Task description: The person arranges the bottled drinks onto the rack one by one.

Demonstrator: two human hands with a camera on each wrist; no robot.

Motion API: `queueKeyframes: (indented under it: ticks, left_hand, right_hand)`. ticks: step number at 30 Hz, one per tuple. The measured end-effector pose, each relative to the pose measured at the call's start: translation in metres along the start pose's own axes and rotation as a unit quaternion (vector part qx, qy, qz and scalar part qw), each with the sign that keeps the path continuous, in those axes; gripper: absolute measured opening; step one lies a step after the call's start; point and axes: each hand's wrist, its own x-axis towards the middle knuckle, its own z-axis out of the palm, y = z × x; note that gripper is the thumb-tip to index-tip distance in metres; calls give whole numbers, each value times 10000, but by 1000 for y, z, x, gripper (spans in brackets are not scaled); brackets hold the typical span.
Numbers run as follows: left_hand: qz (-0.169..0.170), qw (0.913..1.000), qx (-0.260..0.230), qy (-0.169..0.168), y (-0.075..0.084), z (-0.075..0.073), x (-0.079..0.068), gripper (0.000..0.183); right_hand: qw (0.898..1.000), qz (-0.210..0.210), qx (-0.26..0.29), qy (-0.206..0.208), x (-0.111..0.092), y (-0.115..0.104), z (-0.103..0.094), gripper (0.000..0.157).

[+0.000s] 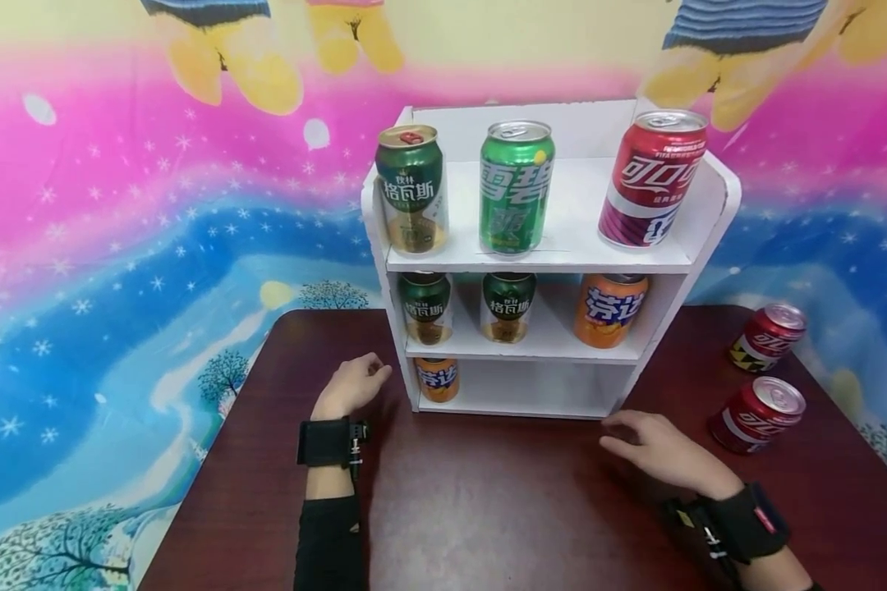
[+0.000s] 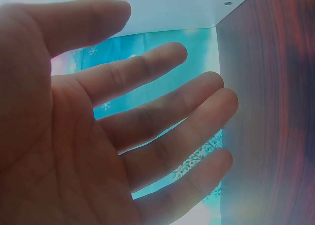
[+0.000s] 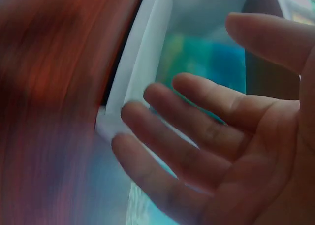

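A white three-level shelf (image 1: pixel 525 413) stands on the dark wooden table. My left hand (image 1: pixel 347 386) is beside its lower left side, fingers relaxed and holding nothing; the left wrist view shows that palm (image 2: pixel 74 151) with spread fingers. Near the shelf's lower right corner is my right hand (image 1: pixel 658 447), also bare of any object, its fingers loosely bent in the right wrist view. On the top level stand a green-and-gold can (image 1: pixel 412 193), a green Sprite can (image 1: pixel 517 189) and a red cola can (image 1: pixel 652 180). To the right of my right hand stands another red cola can (image 1: pixel 756 416).
The middle level holds two green-and-gold cans (image 1: pixel 426 309) and an orange soda can (image 1: pixel 610 312). One more orange can (image 1: pixel 438 380) is at the bottom left. A further red can (image 1: pixel 767 338) stands at the table's right. A painted backdrop (image 1: pixel 155 205) hangs behind the table.
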Motion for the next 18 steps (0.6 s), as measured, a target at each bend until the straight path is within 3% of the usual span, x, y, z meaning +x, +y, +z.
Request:
queueKeyframes:
  ticks: [3, 6, 18]
  left_hand:
    - [-3, 10000, -10, -16, 0, 0, 0, 32]
    - [14, 10000, -56, -41, 0, -1, 0, 32]
    - [46, 9998, -194, -42, 0, 1, -1, 31]
  right_hand:
    - [9983, 377, -166, 406, -11, 12, -10, 40]
    - [9946, 837, -276, 540, -22, 23, -18, 43]
    - [9790, 1988, -409, 191, -70, 79, -29, 54]
